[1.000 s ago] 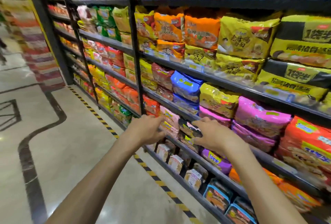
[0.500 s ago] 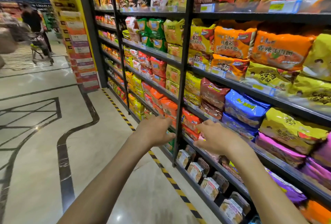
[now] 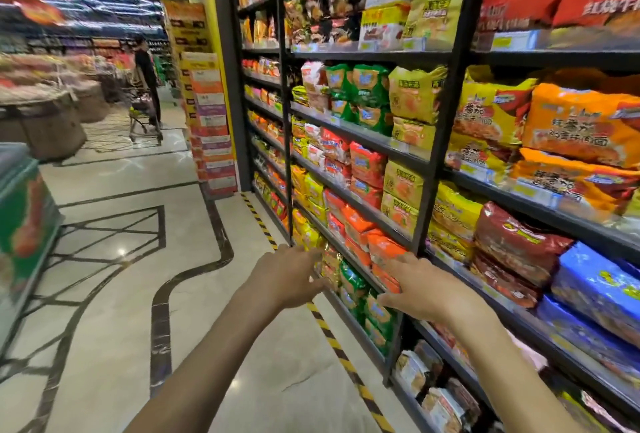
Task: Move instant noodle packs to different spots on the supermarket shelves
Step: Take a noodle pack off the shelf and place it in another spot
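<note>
A supermarket aisle, with a pale glossy floor [image 3: 104,294] crossed by dark inlaid lines. At the far left stands a green freezer [image 3: 24,217]; from here I cannot see what is in it. Behind it are round bins [image 3: 52,124] heaped with goods too blurred to name. Further back is a trolley [image 3: 143,120], its load unclear.

The black shelves [image 3: 431,162] fill the right half, and every tier is crammed with noodle packs [image 3: 367,164]. There are green packs [image 3: 363,86] at mid-height left of the upright. Right of it are yellow packs [image 3: 485,113] and orange packs [image 3: 581,124]. Lower down lie dark red packs [image 3: 512,238], with blue packs [image 3: 602,290] at the far right.

A person [image 3: 147,79] in dark clothes stands at the trolley. A tall stack of boxes [image 3: 211,127] rises at the end of the shelving. Yellow-and-black tape [image 3: 334,339] runs along the floor at its foot.

The left hand [image 3: 287,276] is stretched towards a low tier with its fingers loose and extended, grasping nothing. Its tips are blurred near some gold packs [image 3: 329,262], and I cannot tell whether they touch. The right hand [image 3: 422,288] is held palm down with fingers spread and also grips nothing. It is in front of an orange pack [image 3: 382,249] and a green pack [image 3: 351,280] on the low tiers, and whether it touches them is unclear.
</note>
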The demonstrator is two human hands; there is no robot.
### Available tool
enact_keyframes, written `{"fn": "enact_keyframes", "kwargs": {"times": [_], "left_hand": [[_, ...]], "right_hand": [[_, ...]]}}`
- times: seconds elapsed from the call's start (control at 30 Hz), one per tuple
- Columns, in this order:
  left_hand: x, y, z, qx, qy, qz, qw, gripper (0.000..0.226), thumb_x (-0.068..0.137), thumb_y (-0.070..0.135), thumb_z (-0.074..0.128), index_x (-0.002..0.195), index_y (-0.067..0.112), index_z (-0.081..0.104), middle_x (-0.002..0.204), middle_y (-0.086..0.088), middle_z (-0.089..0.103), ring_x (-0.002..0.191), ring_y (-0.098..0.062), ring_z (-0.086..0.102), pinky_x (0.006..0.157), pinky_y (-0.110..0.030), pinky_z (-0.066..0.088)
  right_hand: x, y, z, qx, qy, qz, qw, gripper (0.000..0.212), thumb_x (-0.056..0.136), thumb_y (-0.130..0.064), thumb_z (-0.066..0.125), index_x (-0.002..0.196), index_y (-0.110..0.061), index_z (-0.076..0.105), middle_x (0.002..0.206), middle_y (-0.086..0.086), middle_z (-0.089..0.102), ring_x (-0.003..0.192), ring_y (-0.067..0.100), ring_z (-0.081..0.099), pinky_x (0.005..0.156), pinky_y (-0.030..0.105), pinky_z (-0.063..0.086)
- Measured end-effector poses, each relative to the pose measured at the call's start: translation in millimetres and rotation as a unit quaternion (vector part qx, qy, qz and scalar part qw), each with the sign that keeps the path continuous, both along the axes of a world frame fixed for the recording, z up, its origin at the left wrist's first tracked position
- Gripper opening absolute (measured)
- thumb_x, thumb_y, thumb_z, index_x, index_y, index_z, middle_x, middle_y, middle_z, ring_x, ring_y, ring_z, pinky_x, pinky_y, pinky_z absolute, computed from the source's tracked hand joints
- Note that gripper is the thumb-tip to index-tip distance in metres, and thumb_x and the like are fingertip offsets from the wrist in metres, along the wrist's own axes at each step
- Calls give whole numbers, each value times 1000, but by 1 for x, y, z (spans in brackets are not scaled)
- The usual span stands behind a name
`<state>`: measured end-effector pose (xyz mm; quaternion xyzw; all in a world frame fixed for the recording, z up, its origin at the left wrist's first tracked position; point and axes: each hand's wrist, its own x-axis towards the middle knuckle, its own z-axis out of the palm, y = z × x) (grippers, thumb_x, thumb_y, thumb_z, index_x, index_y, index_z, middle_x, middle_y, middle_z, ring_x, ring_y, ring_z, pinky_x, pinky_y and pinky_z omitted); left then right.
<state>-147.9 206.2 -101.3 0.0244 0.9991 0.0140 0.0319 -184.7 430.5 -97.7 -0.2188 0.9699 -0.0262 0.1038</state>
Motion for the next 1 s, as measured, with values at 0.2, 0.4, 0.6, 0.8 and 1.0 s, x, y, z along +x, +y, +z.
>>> {"fn": "enact_keyframes", "kwargs": {"times": [0.2,0.4,0.6,0.8,1.0], "left_hand": [[-85,-60,15,-18,2,5,1000,53,101,55,50,145,26,46,140,-4,56,130,-28,51,97,-44,49],[-154,-102,22,-15,7,0,1000,54,101,56,49,147,28,45,139,-3,57,131,-28,52,95,-45,50],[-215,-143,22,-5,17,-18,1000,51,101,55,50,143,26,46,136,-3,59,126,-27,56,92,-44,54],[-286,-205,17,-13,16,-45,999,53,102,55,49,145,24,45,139,-4,57,128,-29,55,95,-44,51],[-377,-281,28,4,27,-81,996,55,100,54,52,145,24,47,133,-4,63,120,-29,61,96,-49,54]], "right_hand": [[-88,-62,14,-5,-2,6,1000,62,98,-47,54,151,-22,34,158,9,28,139,32,38,104,41,40],[-149,-102,23,-20,0,-6,1000,63,95,-50,58,151,-29,36,154,4,34,138,29,39,106,45,43],[-199,-145,29,-3,2,-30,1000,67,97,-46,56,155,-26,28,162,6,22,145,31,30,110,48,39],[-255,-206,24,2,9,-47,999,69,98,-48,54,157,-27,24,160,7,25,144,32,32,110,49,41],[-322,-274,35,1,12,-83,996,59,98,-45,54,150,-23,37,157,7,31,138,30,41,106,45,44]]}}
